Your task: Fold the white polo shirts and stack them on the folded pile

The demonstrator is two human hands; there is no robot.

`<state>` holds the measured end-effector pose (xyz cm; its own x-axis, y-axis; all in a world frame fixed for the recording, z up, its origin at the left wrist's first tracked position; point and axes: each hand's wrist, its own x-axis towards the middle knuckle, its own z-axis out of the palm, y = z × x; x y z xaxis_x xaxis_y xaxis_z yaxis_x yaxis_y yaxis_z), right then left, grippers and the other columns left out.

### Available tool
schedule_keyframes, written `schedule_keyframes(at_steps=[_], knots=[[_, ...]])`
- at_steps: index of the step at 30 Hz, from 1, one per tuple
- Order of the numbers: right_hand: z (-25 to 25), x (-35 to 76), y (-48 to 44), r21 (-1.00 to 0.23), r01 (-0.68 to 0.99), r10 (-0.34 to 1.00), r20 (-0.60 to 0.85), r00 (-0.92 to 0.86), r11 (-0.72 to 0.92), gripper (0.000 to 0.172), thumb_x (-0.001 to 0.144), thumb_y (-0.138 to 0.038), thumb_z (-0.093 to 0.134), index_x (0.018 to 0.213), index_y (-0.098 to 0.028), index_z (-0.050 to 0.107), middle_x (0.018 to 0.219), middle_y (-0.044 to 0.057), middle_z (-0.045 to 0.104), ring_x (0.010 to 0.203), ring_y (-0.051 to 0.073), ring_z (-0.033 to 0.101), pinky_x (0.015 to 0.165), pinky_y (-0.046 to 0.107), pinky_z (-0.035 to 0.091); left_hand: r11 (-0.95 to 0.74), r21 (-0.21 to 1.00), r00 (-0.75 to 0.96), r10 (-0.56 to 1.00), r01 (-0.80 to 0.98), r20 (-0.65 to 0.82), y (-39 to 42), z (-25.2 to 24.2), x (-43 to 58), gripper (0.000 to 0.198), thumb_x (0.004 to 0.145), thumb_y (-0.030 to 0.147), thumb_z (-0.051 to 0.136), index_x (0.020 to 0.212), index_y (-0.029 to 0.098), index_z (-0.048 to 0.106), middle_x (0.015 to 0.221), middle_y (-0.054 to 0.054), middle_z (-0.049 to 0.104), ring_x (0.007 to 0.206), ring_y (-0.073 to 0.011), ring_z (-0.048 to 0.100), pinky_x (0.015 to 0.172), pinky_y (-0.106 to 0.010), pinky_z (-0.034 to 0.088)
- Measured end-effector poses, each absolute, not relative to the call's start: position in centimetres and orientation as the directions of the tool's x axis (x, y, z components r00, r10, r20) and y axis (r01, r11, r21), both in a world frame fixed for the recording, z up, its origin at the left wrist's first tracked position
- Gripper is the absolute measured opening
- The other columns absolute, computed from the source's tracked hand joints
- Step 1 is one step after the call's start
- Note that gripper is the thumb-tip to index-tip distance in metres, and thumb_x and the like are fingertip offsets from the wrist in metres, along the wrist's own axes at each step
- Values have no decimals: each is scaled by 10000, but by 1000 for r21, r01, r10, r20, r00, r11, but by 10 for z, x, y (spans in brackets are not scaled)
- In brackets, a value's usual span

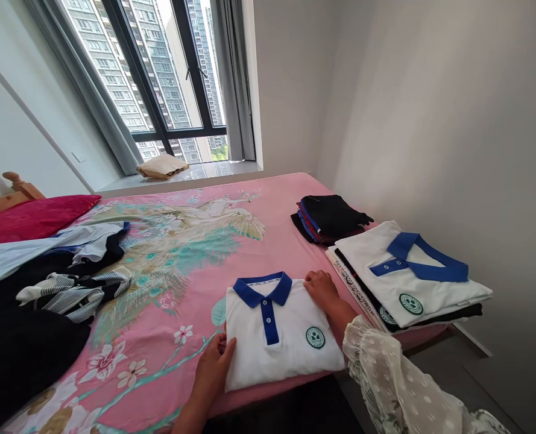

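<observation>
A white polo shirt (290, 352) with a blue collar and a round green badge lies folded at the bed's front edge, collar facing away from me. My left hand (216, 361) pinches its left side, thumb against the cloth and other fingers partly hidden by the edge. At the upper right shoulder of the shirt, my right hand (324, 290) holds the folded edge with bent fingers. Just right of that hand is a stack of folded clothes, topped by another white polo shirt (367, 244) with a blue collar.
Dark folded clothes (333, 217) are piled behind the right stack. Loose, crumpled clothes (37, 301) cover the bed's left side, near a red pillow (37, 217). Pink patterned bedding (277, 232) spreads across the bed. A beige bundle (163, 165) rests on the windowsill.
</observation>
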<state>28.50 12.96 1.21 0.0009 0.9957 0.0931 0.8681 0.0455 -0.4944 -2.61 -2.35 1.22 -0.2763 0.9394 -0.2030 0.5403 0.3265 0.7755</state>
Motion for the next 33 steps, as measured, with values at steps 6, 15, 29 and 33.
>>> schedule_keyframes(at_steps=[6, 15, 29, 33], knots=[[11, 289, 129, -519, 855, 988, 146, 58, 26, 178, 876, -253, 452, 925, -192, 613, 1029, 84, 585, 1023, 216, 481, 917, 312, 347, 290, 813, -244, 952, 505, -187, -29, 14, -23, 373, 723, 520, 553, 917, 214, 644, 747, -23, 685, 708, -216, 640, 654, -309, 479], [-2, 301, 123, -617, 777, 989, -26, 144, -130, 307, 846, -406, 500, 1074, -217, 584, 948, 42, 659, 869, 187, 602, 726, 271, 422, 329, 686, -249, 944, 649, -217, -37, 15, -18, 330, 804, 522, 460, 928, 241, 580, 705, 7, 641, 724, -216, 632, 653, -298, 407], [-7, 298, 105, -650, 728, 974, -102, 200, -218, 339, 920, -415, 360, 997, -180, 593, 945, 85, 673, 860, 202, 612, 716, 285, 400, 327, 647, -221, 945, 689, -242, -53, 10, -15, 338, 784, 523, 499, 954, 238, 564, 829, -30, 692, 804, -244, 652, 655, -298, 408], [-13, 303, 112, -679, 692, 968, -144, 204, -246, 346, 882, -457, 434, 937, -169, 617, 910, 81, 682, 817, 206, 620, 679, 283, 408, 312, 652, -196, 949, 691, -246, -54, 7, -19, 308, 756, 510, 540, 864, 223, 578, 746, -17, 674, 726, -228, 633, 631, -292, 394]])
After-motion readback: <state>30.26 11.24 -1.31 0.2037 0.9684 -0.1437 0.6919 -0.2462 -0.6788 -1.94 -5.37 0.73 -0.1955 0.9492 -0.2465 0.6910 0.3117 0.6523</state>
